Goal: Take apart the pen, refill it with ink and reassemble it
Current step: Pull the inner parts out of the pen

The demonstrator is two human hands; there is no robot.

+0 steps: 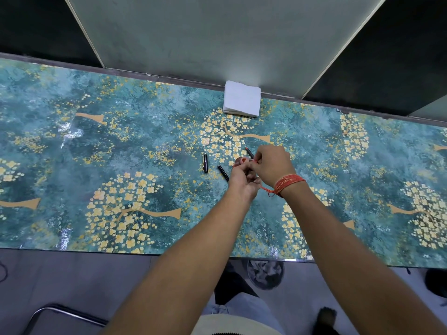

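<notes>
- Both of my bare forearms reach forward from the bottom of the view and meet over the middle of a long table covered in a glossy teal sheet printed with yellow blossom trees (135, 146).
- My left hand (243, 180) is turned palm inward, fingers curled around a small round reddish ink bottle (240, 162), steadying it near the table surface.
- My right hand (272, 165) is arched above and just beside the left, knuckles up, fingertips pinched on a thin dark pen part with a reddish tip (249, 153) that angles up and away from the bottle's mouth.
- A band of wound orange thread (289, 184) circles my right wrist, with loose ends hanging towards the left hand.
- A short black pen piece with a gold clip (205, 163) lies on the table, left of my hands and apart from them.
- A second black pen tube (223, 172) lies slanted just beside my left hand.
- A white folded stack of tissue paper (242, 99) sits at the far edge, against the wall.
</notes>
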